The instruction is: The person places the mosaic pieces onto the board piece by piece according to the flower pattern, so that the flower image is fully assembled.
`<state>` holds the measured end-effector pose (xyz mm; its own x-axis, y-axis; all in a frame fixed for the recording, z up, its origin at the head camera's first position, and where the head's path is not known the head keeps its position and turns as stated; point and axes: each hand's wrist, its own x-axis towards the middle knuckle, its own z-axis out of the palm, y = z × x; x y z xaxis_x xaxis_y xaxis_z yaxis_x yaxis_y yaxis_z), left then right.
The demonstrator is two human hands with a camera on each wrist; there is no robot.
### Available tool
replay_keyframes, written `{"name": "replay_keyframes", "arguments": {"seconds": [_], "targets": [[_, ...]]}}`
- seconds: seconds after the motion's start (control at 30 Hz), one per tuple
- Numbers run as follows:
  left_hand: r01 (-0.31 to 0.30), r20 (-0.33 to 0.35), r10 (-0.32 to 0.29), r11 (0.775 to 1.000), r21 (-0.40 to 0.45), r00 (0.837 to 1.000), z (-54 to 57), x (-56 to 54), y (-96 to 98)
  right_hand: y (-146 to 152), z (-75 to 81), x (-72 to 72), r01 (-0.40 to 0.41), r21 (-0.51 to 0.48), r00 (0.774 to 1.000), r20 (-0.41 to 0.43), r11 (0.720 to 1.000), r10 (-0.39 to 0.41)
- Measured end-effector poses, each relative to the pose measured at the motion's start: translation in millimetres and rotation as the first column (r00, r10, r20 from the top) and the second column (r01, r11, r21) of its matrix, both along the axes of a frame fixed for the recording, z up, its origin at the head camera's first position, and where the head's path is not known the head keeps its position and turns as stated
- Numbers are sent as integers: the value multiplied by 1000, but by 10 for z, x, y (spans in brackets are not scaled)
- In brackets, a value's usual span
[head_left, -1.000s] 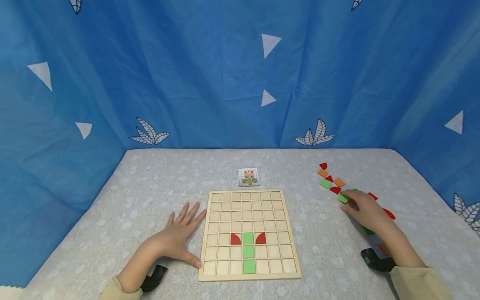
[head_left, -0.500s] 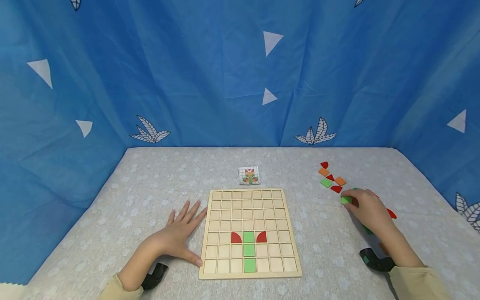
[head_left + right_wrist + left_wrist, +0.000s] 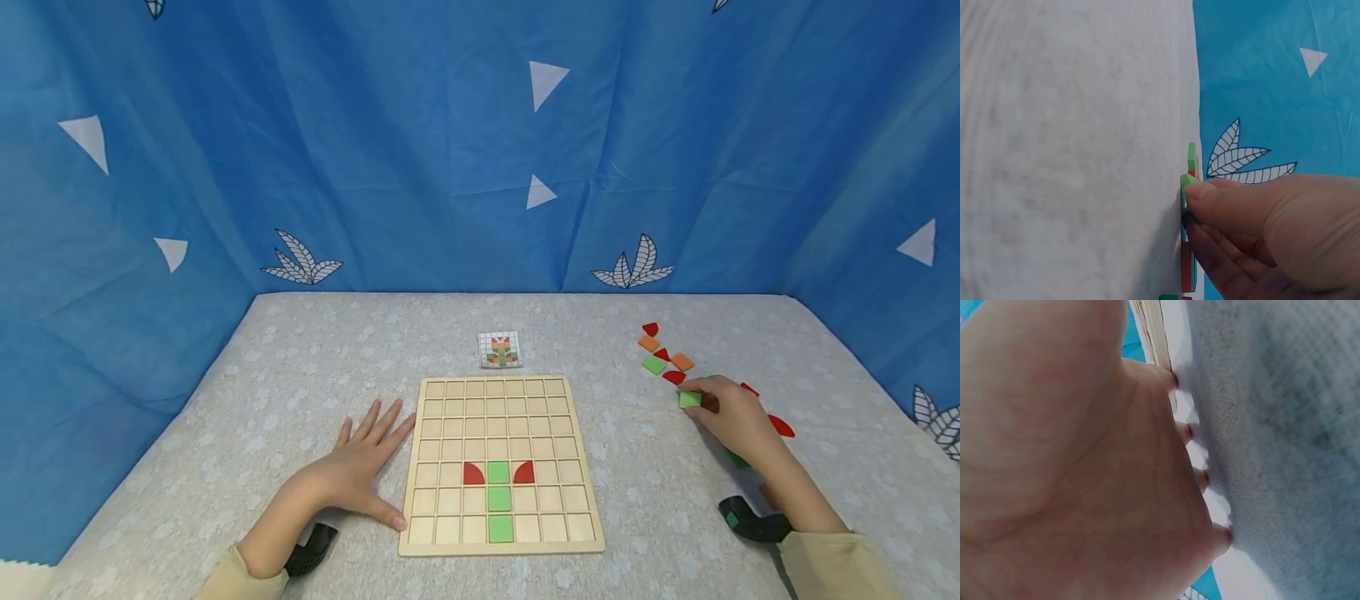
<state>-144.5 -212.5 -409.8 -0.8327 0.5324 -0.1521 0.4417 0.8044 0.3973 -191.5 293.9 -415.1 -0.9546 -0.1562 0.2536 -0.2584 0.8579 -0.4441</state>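
Note:
My right hand pinches a light green square tile between thumb and fingers, low over the cloth at the right. In the right wrist view the same green tile shows at the thumb tip. My left hand lies with fingers spread, thumb and index fingertips at the left edge of a wooden grid board. Seen from the left wrist, its palm faces the cloth with fingertips down. Three green square tiles form a column on the board, with red quarter-round tiles either side of the top one.
Behind the board lies a small pattern card. Loose tiles surround the right hand: orange squares, a green square and red pieces. Another red piece sits beside the right wrist. A blue curtain hangs behind the table.
The right hand has drawn the green tile slightly away from the red piece behind it, keeping its pinch. The left hand stays at the board's edge. The view has shifted slightly.

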Motion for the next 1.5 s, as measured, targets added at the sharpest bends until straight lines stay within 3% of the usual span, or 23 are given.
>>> {"name": "replay_keyframes", "arguments": {"seconds": [0.3,0.67,0.8,1.0,1.27,1.5], "targets": [[1,8,-1,1000,-15,1000,3,-9,4,4,-22,1,45,-103,997,60,994,-39],[4,14,-4,1000,-14,1000,21,-4,3,-124,78,42,107,-278,982,182,955,-57],[1,15,-1,1000,-15,1000,20,-4,-3,-188,107,54,68,-291,982,190,954,-12],[-1,16,1,1000,-10,1000,23,7,-7,-327,134,58,-25,-292,988,137,956,67],[2,12,-2,1000,-3,1000,27,5,-3,-562,153,104,-9,-321,988,144,947,58],[3,0,-3,1000,11,1000,16,11,1,-775,139,157,-26,-456,975,187,890,124]]}}
